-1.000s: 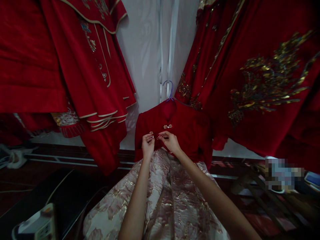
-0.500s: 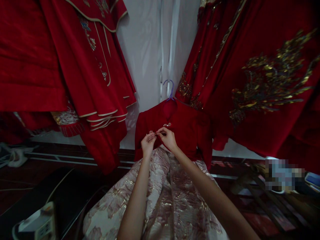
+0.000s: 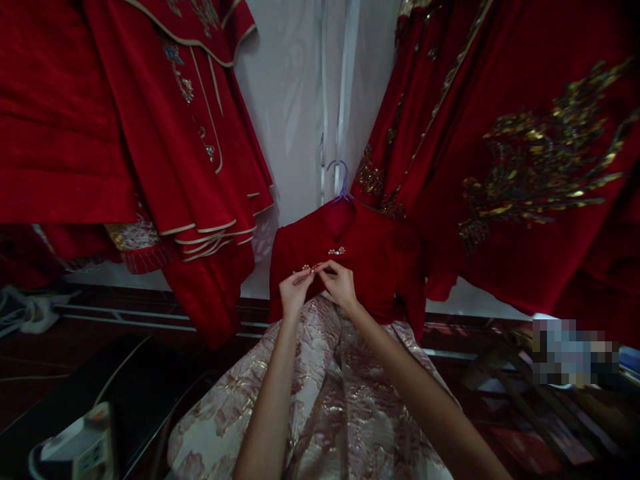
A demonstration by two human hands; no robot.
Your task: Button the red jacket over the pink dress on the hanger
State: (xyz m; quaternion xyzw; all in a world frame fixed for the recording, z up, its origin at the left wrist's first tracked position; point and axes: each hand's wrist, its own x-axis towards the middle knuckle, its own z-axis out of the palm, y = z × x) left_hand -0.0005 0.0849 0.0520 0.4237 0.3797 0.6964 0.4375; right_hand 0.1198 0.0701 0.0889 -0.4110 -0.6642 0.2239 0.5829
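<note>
red jacket (image 3: 373,267): 1, hanging collar-up | upper clasp (image 3: 336,251), lower clasp (image 3: 309,269): 2, long axes crosswise | left hand (image 3: 294,293), right hand (image 3: 341,285): both grips pinch lower clasp

The only camera rides on my head, facing forward and down, from close by, at the red dress (image 3: 380,267) hanging straight before me on the white wall (image 3: 295,100).

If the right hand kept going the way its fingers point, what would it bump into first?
The right hand points up-left, fingertips pinching the beaded clasp on the red jacket; pushing on, it would probably meet the left hand, which pinches it too.
</note>
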